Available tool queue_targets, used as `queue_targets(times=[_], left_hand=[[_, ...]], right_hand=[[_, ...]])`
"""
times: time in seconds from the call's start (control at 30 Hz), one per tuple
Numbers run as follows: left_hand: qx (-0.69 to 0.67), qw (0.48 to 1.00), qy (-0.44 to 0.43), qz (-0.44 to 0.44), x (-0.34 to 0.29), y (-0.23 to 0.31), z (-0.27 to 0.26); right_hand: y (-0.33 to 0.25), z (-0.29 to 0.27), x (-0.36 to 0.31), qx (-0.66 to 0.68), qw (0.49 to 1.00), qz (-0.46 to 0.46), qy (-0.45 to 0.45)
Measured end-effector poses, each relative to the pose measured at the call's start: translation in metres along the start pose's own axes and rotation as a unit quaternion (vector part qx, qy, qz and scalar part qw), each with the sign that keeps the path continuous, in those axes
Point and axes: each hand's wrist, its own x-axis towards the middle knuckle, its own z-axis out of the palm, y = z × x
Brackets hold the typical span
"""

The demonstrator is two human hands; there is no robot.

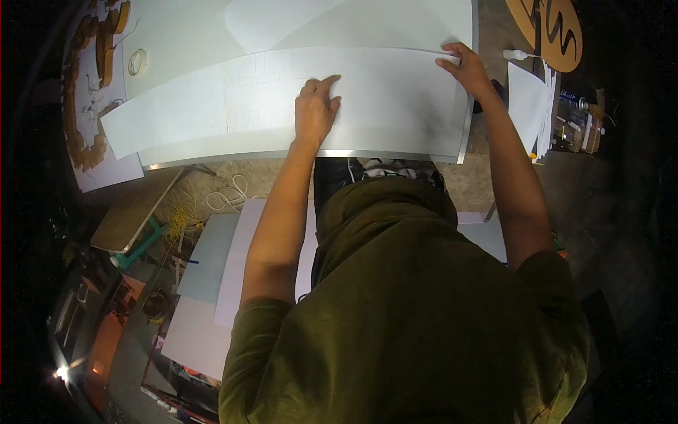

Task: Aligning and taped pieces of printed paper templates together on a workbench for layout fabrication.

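Note:
A long white paper strip [395, 99], with faint outlined lettering on its left half, lies across a pale, metal-edged board [395, 28]. My left hand [317, 106] rests on the middle of the strip, index finger stretched out and thumb apart. At the strip's far right corner is my right hand [467, 68], its thumb and fingers spread about the paper's edge. Neither hand shows a firm grip. The left end of the strip sticks out past the board's left side.
A tape roll [138, 63] lies at the board's left. Brown cut-out shapes [86, 92] sit on a white sheet beyond it. To the right are a white bottle [516, 54], stacked white sheets [528, 106] and an orange oval panel [563, 35]. A white cable [229, 194] lies on the floor.

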Motion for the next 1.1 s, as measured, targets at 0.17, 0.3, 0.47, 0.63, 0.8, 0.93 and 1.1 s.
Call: queue_targets(times=[0.17,0.3,0.47,0.63,0.8,0.93,1.1], left_hand=[[0.016,1.000,-0.020,-0.002,0.000,-0.001,-0.001],[0.031,0.999,-0.038,-0.004,0.001,0.001,-0.005],[0.033,0.998,-0.052,-0.016,0.003,0.001,-0.005],[0.024,0.998,-0.061,-0.015,0.006,-0.002,-0.008],[-0.042,0.983,-0.171,-0.053,0.015,-0.006,-0.022],[-0.049,0.983,-0.172,-0.047,0.016,-0.008,-0.025],[-0.060,0.981,-0.179,-0.043,0.016,-0.008,-0.026]], right_hand=[[0.002,0.008,-0.033,0.099,0.977,0.171,0.081],[-0.007,0.014,-0.071,0.160,0.955,0.230,0.097],[0.000,0.020,-0.090,0.102,0.961,0.258,-0.025],[0.017,0.032,-0.095,0.165,0.958,0.235,-0.009],[0.016,0.033,-0.097,0.244,0.936,0.254,0.004],[0.019,0.033,-0.096,0.260,0.935,0.240,-0.004],[0.022,0.031,-0.099,0.269,0.939,0.213,-0.015]])
